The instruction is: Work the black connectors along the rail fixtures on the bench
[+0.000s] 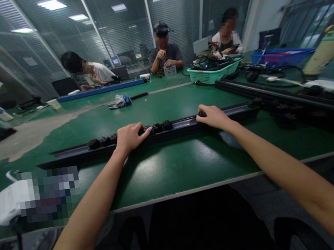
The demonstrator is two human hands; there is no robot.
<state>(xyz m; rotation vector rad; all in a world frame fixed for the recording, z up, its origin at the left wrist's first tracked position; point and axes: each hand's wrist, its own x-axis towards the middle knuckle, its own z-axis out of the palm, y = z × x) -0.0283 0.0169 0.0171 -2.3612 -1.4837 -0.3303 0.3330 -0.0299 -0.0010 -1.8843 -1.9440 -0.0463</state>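
Observation:
A long black channel rail [182,125] lies across the green table in front of me. Several small dark knob-like pieces [167,124] sit in a row along its groove. My left hand [131,138] is closed over the row, its thumb against one of the dark pieces; the fingertips are hidden behind the hand. Farther right along the rail, my right hand [214,116] pinches one small black piece [202,113] at the groove. What exact part these pieces are, I cannot make out.
More black rails [260,85] with dark pieces lie at the right. Behind are a green basket [209,75] of cables, a blue basket [284,58] and gloves [120,101]. A white device [13,200] is at front left. Several people sit around the table [167,174].

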